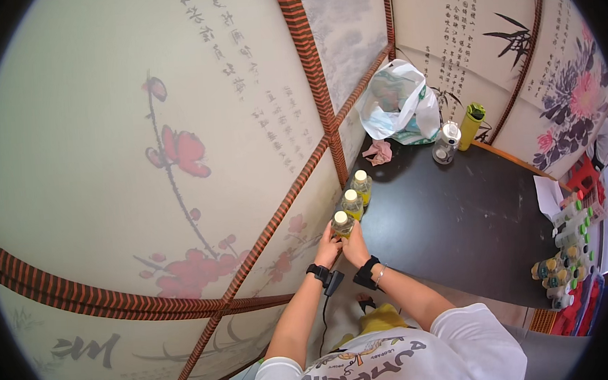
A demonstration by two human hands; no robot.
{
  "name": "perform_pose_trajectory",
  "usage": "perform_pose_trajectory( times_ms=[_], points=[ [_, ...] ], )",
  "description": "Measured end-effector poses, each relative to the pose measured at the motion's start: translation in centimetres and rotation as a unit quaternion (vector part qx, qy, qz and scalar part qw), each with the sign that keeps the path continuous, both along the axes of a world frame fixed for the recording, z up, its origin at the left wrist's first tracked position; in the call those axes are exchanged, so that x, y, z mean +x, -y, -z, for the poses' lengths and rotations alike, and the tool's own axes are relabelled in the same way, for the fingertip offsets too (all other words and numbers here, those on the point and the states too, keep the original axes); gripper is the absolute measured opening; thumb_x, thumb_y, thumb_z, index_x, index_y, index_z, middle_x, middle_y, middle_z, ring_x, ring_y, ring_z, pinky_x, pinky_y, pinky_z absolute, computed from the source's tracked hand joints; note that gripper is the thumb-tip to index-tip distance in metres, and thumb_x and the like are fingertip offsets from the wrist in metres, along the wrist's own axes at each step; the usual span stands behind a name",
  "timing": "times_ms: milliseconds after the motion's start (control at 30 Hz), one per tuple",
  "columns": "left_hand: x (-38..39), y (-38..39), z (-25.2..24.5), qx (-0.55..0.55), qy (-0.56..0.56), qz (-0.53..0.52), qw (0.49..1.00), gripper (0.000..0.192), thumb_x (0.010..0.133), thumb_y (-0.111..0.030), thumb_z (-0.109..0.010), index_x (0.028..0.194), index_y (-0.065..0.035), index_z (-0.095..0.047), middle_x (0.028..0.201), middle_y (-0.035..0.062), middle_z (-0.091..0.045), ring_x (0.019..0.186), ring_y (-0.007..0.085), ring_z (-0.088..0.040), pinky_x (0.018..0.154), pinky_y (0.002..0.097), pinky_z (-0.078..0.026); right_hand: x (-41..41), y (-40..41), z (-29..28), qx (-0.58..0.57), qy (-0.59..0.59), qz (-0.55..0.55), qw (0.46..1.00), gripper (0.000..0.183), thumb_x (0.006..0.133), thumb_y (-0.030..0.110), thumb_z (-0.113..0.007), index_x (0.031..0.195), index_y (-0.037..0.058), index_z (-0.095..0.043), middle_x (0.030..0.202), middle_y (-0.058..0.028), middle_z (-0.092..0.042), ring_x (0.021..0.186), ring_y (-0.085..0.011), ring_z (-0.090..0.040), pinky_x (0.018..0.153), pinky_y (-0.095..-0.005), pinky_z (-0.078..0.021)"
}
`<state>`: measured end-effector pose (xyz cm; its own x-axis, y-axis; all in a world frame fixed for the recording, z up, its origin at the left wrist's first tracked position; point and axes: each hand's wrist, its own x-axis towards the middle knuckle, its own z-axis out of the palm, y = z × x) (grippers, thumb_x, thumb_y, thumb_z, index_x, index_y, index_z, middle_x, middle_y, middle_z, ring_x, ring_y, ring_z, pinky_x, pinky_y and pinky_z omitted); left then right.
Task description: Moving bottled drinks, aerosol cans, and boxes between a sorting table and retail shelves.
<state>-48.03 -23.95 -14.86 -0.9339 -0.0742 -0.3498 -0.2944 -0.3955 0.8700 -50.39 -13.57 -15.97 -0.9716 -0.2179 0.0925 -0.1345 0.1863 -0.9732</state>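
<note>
At the left edge of a dark table [441,207], three clear bottles with pale caps and yellow labels stand in a slanting row. My left hand [329,248] and my right hand [355,245] hold the nearest bottle [342,225] between them, one on each side of its body. Just beyond it is the middle bottle [352,204], close to my right fingertips. The farthest bottle [362,187] stands behind that one, touched by neither hand. The base of the held bottle is hidden by my fingers, so whether it rests on the table cannot be told.
A white plastic bag [400,103], a crumpled pink cloth or tissue [378,152], a clear bottle with a white lid [446,143] and a yellow-green flask [471,126] stand at the back. Several more bottles [564,257] crowd the right edge near white paper [548,197]. A patterned wall adjoins the table's left side.
</note>
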Motion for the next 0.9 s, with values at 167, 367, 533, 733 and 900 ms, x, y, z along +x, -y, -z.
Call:
perform_pose_trajectory(
  times_ms=[167, 367, 533, 733, 900],
  points=[
    [3.5, 2.3, 0.9, -0.149, 0.054, -0.092, 0.983, 0.058, 0.083, 0.001, -0.046, 0.137, -0.007, -0.026, 0.134, 0.0154, -0.034, 0.11, 0.021, -0.047, 0.08, 0.0278, -0.044, 3.6, -1.2, -1.2, 0.087, 0.012, -0.061, 0.994, 0.064, 0.077, 0.017, -0.059, 0.127, -0.0089, -0.029, 0.119, -0.0299, -0.043, 0.111, -0.0388, -0.043, 0.095, -0.0388, -0.035],
    [15.5, 5.1, 0.0, -0.203, -0.052, -0.087, 0.974, 0.028, 0.086, -0.005, -0.052, 0.114, 0.0004, -0.051, 0.106, 0.0079, -0.058, 0.098, 0.0137, -0.054, 0.086, 0.0271, -0.044, 10.0, -0.2, 1.9, 0.172, 0.09, -0.352, 0.916, 0.037, 0.078, 0.019, -0.062, 0.108, -0.0017, -0.056, 0.103, -0.0185, -0.061, 0.093, -0.029, -0.06, 0.08, -0.0333, -0.0478],
    [30.1, 7.7, -7.3, -0.327, -0.023, -0.223, 0.918, 0.027, 0.087, -0.007, -0.051, 0.113, 0.0011, -0.052, 0.106, 0.0097, -0.06, 0.095, 0.0152, -0.058, 0.082, 0.0271, -0.046, 17.4, 6.6, -3.3, 0.187, 0.058, -0.567, 0.8, 0.032, 0.08, 0.015, -0.061, 0.105, -0.0041, -0.058, 0.097, -0.0175, -0.064, 0.088, -0.025, -0.063, 0.077, -0.031, -0.0487],
    [50.7, 7.2, -15.8, -0.345, -0.029, -0.553, 0.758, 0.024, 0.087, -0.004, -0.049, 0.11, 0.0002, -0.054, 0.104, 0.006, -0.06, 0.095, 0.0144, -0.058, 0.081, 0.0265, -0.046, 32.4, 15.0, -8.2, 0.127, 0.038, -0.751, 0.647, 0.028, 0.081, 0.011, -0.061, 0.105, -0.0043, -0.058, 0.094, -0.0115, -0.064, 0.086, -0.0153, -0.06, 0.076, -0.0274, -0.0474],
    [64.1, 6.6, -21.2, -0.461, -0.038, -0.735, 0.496, 0.03, 0.084, 0.0, -0.051, 0.114, 0.0006, -0.051, 0.113, 0.0097, -0.056, 0.101, 0.0159, -0.054, 0.082, 0.0265, -0.045, 47.0, 21.5, -17.7, 0.047, -0.029, -0.866, 0.497, 0.027, 0.086, 0.014, -0.057, 0.107, -0.0034, -0.057, 0.094, -0.0073, -0.063, 0.086, -0.013, -0.057, 0.077, -0.0268, -0.0459]
  ],
)
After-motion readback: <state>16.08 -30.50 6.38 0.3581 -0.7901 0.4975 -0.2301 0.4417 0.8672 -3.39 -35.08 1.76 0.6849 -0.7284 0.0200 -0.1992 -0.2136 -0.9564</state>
